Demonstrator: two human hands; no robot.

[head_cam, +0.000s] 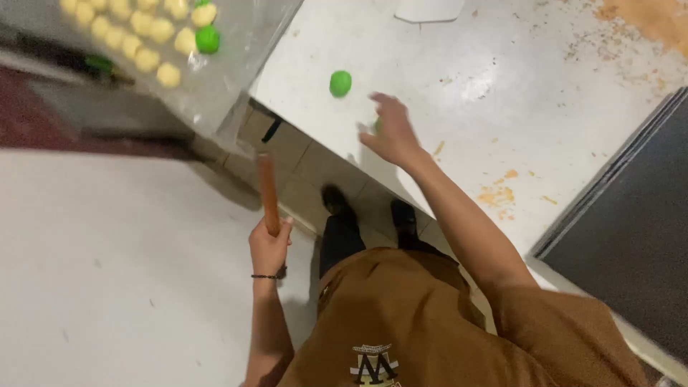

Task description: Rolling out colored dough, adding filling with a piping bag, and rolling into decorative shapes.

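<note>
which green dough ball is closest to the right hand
The green ball lying alone on the white table, just left of the right hand. The other green ball sits among yellow balls on the plastic-covered tray, farther off.

Smooth wooden rolling pin (pixel 269 192); glossy white worktop (pixel 459 79), matt green dough ball (pixel 340 83)

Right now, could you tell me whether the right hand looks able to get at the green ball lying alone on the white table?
Probably yes: the right hand hovers beside the green ball, with bare white table between them.
</note>
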